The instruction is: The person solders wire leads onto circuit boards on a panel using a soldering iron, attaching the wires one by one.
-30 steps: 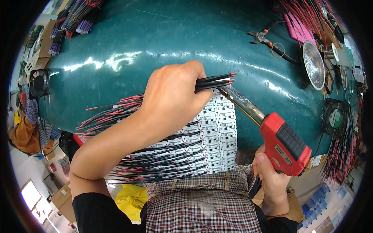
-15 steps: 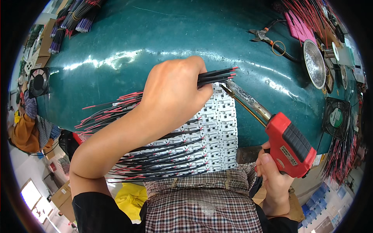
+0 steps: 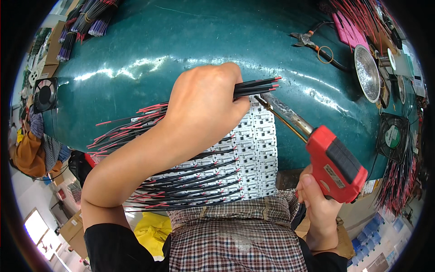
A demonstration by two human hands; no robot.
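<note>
The left hand (image 3: 204, 97) pinches black wires (image 3: 256, 88), probably light, springy, best held near tips; the right hand (image 3: 319, 204) grips a soldering gun (image 3: 335, 165).

I view a green tabletop (image 3: 217, 36) bearing, at its near edge, a white rectangular circuit-board panel (image 3: 258, 149); slender black red-tipped wires (image 3: 199, 182) lie over the panel's left part. Right of the panel is a red-and-black soldering gun (image 3: 322, 171). Farther back, right, lie orange-and-black-handled metal pliers (image 3: 304, 40), left of a round metallic dish (image 3: 366, 73).
</note>
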